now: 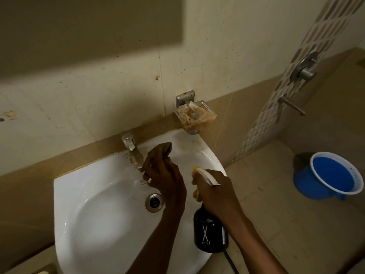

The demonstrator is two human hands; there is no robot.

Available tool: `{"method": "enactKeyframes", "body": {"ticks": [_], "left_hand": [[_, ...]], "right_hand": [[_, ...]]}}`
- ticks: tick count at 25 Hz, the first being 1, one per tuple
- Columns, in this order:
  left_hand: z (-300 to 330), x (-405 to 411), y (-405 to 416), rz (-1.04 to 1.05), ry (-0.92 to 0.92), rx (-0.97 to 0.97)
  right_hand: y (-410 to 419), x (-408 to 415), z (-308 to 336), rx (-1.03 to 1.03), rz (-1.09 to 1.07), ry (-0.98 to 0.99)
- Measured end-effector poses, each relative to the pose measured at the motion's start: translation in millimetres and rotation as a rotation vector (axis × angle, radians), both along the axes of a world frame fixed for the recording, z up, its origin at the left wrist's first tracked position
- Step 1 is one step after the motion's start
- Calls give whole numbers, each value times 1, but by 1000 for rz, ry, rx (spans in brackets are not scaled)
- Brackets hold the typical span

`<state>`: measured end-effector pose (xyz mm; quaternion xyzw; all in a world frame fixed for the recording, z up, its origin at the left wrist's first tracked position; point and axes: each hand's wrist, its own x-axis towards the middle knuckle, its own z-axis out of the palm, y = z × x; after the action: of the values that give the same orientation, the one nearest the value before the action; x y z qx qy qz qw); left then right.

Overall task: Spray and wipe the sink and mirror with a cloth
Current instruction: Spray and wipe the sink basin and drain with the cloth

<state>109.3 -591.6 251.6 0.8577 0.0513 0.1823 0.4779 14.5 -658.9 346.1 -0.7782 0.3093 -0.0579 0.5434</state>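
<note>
Nearest to us, our right hand [214, 191] grips the neck of a black spray bottle [209, 232] marked with white scissors, its white and yellow nozzle [205, 176] pointing toward the back of the white sink [94, 210]; the bottle hangs over the sink's right rim. Just left of it, our left hand [165, 179] curls around a dark brown cloth [161, 150] above the basin, with a ring on one finger, and the cloth sits right beside the stained spout of the chrome tap [131, 148]. The metal drain [154, 202] lies just below that hand. Farther back, a wall-mounted soap dish [194, 112] holds a crumpled, stained wrapper. Off to the right, a blue mug [331, 176] stands on the tiled floor, and beyond it a shower valve [304, 68] is fixed to the patterned wall.
</note>
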Motion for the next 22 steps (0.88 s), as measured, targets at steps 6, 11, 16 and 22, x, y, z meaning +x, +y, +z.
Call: {"method": "enactKeyframes", "body": {"ticks": [6, 11, 16, 22], "left_hand": [[-23, 16, -12, 4, 39, 105], [-14, 41, -41, -167, 71, 234], [-9, 49, -76, -284, 182, 437], [-23, -13, -89, -664, 22, 424]], "right_hand": [[-26, -12, -13, 16, -168, 29], [-47, -15, -11, -80, -163, -20], [-66, -22, -5, -43, -131, -111], [-83, -29, 11, -97, -186, -251]]}}
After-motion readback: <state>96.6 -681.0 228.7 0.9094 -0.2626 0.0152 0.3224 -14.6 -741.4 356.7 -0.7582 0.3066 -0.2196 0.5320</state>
